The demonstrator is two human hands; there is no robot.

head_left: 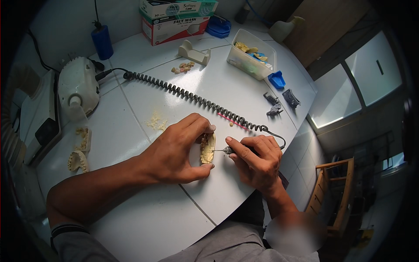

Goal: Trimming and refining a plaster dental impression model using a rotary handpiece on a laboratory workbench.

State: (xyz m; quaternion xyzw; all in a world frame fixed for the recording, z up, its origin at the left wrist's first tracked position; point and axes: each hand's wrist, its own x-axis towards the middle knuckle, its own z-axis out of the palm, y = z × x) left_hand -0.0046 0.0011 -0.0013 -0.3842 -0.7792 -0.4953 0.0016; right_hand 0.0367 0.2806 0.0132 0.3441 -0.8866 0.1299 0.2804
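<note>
My left hand pinches a cream plaster dental cast between thumb and fingers, holding it on edge just above the white tabletop. My right hand grips a dark rotary handpiece like a pen, its thin burr tip almost touching the cast's right side. A black coiled cord runs from the handpiece across the table to a white motor unit at the far left.
Two more plaster casts lie at the left. Plaster dust sits behind my left hand. A clear tub of casts, a blue tray, grey articulator parts, boxes and a blue bottle stand at the back.
</note>
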